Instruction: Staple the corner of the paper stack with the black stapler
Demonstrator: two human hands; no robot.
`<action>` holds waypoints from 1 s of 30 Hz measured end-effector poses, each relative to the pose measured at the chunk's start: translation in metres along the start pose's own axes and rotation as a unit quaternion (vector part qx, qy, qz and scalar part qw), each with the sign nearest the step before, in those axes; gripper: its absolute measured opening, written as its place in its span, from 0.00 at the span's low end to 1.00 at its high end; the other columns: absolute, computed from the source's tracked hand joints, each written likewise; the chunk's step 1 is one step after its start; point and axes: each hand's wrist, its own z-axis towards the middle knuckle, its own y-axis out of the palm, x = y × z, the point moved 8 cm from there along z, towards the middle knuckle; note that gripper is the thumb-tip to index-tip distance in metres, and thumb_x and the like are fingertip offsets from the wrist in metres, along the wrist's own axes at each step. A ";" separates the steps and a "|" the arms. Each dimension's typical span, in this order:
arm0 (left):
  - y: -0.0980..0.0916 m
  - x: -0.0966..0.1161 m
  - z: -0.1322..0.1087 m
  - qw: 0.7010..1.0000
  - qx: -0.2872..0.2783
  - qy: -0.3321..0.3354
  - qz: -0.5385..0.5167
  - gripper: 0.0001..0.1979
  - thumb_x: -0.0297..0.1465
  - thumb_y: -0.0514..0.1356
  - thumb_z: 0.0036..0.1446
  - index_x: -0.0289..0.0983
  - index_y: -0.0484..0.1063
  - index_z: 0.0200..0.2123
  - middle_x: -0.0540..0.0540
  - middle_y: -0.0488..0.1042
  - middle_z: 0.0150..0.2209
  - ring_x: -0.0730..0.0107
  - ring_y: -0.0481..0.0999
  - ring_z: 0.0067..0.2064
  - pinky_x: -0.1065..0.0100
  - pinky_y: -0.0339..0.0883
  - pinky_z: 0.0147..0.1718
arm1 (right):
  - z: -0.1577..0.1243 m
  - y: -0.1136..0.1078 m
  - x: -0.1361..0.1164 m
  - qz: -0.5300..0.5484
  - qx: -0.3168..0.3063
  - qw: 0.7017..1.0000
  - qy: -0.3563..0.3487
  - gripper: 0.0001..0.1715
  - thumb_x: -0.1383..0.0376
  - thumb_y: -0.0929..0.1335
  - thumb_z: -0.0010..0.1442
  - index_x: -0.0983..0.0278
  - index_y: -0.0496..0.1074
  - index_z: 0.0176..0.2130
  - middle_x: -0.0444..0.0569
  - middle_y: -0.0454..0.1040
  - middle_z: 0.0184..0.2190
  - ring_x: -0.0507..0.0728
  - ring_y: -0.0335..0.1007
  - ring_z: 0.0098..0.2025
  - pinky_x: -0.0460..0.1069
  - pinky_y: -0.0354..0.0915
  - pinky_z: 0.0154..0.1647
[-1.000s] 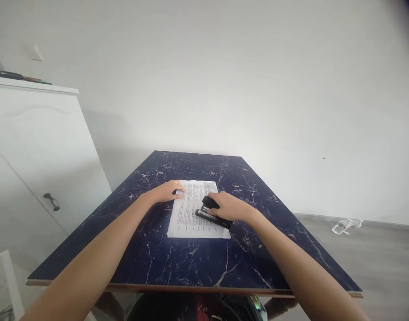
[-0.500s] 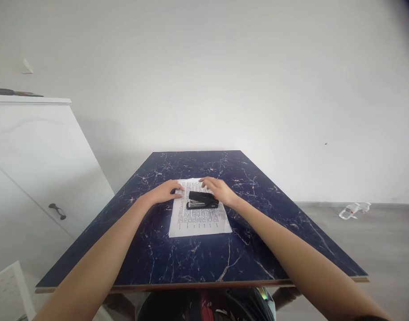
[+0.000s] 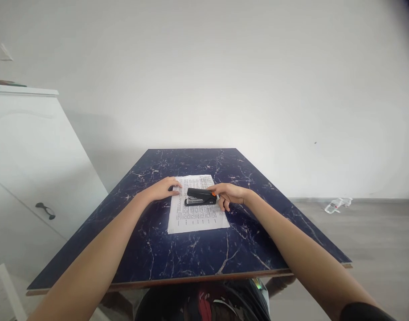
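Observation:
Printed paper sheets lie on the dark blue marbled table. On top of them sits a black stapler with an orange part near its rear, its jaws apart and pointing left. My left hand rests at the left edge of the paper, thumb and fingers apart, holding nothing. At the stapler's right end is my right hand, with its fingers closed on the rear near the orange part and the lower fingers curled beside it.
A white cabinet with a dark handle stands to the left, with thin objects on its top. A crumpled clear plastic wrapper is on the floor at right. A pale wall rises behind the table.
My right hand has come down and toward me from above the stapler to its rear end, and closed there. My left hand stays at the paper's left edge. The camera view has shifted slightly.

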 end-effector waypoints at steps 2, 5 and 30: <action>0.001 -0.001 0.001 1.000 -0.001 -0.001 0.002 0.26 0.54 0.58 0.60 0.46 0.78 0.53 0.39 0.73 0.52 0.48 0.71 0.55 0.57 0.65 0.47 | 0.002 -0.001 0.002 0.017 -0.004 1.000 0.005 0.33 0.66 0.65 0.60 0.65 0.65 0.64 0.61 0.76 0.54 0.58 0.80 0.30 0.50 0.75 0.22; 0.002 -0.003 0.002 1.000 -0.006 -0.007 0.007 0.25 0.53 0.59 0.60 0.46 0.77 0.54 0.40 0.73 0.52 0.49 0.71 0.54 0.58 0.65 0.46 | 0.001 -0.002 0.003 0.029 -0.006 0.999 0.017 0.31 0.68 0.66 0.60 0.65 0.67 0.62 0.60 0.77 0.52 0.57 0.81 0.33 0.49 0.77 0.26; 0.006 0.001 0.015 0.817 0.124 -0.140 -0.546 0.28 0.51 0.47 0.69 0.33 0.72 0.48 0.27 0.74 0.58 0.48 0.74 0.60 0.51 0.71 0.58 | -0.009 0.030 -0.056 -0.564 0.350 0.650 -0.370 0.23 0.75 0.64 0.66 0.60 0.74 0.57 0.55 0.75 0.57 0.63 0.70 0.57 0.59 0.66 0.54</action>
